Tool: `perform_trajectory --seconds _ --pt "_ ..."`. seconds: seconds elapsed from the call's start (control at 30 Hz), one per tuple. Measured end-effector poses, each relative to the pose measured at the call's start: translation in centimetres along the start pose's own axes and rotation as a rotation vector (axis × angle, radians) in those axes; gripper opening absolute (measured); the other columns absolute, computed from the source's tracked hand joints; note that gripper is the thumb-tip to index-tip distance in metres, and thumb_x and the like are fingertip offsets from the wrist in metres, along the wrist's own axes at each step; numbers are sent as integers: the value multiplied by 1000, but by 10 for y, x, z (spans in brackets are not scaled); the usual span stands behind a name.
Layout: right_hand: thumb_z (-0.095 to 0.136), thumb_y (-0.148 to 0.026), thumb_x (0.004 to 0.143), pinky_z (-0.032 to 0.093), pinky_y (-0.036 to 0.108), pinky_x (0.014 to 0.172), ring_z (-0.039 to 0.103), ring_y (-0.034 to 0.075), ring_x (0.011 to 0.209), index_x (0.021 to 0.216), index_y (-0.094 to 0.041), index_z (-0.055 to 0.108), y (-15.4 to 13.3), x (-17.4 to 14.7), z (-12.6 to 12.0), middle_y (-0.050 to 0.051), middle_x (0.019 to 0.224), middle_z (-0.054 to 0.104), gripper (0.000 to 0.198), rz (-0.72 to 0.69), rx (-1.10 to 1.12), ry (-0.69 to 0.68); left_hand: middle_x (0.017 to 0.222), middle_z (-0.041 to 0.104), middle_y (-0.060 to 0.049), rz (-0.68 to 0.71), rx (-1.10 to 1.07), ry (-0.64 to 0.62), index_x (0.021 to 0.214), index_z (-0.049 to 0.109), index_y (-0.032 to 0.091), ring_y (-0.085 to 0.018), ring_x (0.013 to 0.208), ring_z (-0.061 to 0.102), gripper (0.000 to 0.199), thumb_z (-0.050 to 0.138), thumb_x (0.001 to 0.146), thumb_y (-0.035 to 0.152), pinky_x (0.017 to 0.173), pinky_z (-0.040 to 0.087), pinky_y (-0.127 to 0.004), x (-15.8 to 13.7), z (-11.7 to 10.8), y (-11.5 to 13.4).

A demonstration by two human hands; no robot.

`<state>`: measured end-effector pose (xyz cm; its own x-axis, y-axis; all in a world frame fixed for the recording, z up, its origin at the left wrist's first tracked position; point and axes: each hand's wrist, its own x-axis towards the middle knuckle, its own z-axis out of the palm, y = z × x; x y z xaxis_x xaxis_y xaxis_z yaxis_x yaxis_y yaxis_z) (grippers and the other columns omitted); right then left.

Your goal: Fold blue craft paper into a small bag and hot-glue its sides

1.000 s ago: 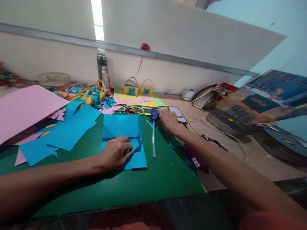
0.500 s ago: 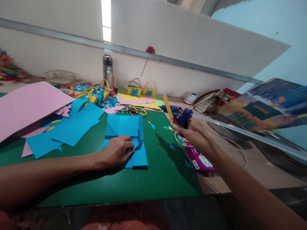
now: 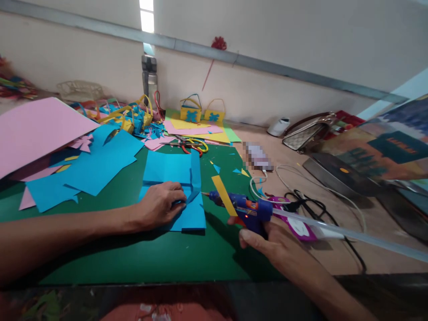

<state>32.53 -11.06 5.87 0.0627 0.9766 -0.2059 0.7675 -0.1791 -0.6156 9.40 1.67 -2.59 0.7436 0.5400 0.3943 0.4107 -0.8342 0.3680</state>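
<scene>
While L hand (image 3: 161,204) rests half-curled on the blue card (image 3: 167,167) — can't tell if pinching — R hand (image 3: 272,244) is wrapped round the gun (image 3: 259,213), nozzle (image 3: 207,194) pointing 9 o'clock, just beside card's edge; card's approx 10 o'clock from R hand.

Matt folded blue paper (image 3: 166,166), smooth plastic glue gun (image 3: 246,211)

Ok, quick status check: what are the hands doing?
Left hand on folded blue paper. Right hand grips glue gun, nozzle near paper's edge. Yellow strip crosses gun in view.
</scene>
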Motion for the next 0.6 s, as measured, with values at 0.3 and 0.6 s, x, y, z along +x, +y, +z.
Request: perform_trajectory --seconds 0.3,0.6 --pt "50 -51 76 48 36 67 61 24 75 102 -23 63 9 9 15 5 90 67 40 24 -43 3 86 64 -7 11 38 2 82 65 16 -19 75 59 15 51 84 21 61 45 -28 1 0 0" --pt "50 -52 78 47 37 73 58 24 82 97 -21 62 8 14 19 4 89 64 39 53 -92 -22 86 63 -7 -11 20 -51 83 64 16 -19 79 59 15 51 85 22 67 47 -29 2 -1 0"
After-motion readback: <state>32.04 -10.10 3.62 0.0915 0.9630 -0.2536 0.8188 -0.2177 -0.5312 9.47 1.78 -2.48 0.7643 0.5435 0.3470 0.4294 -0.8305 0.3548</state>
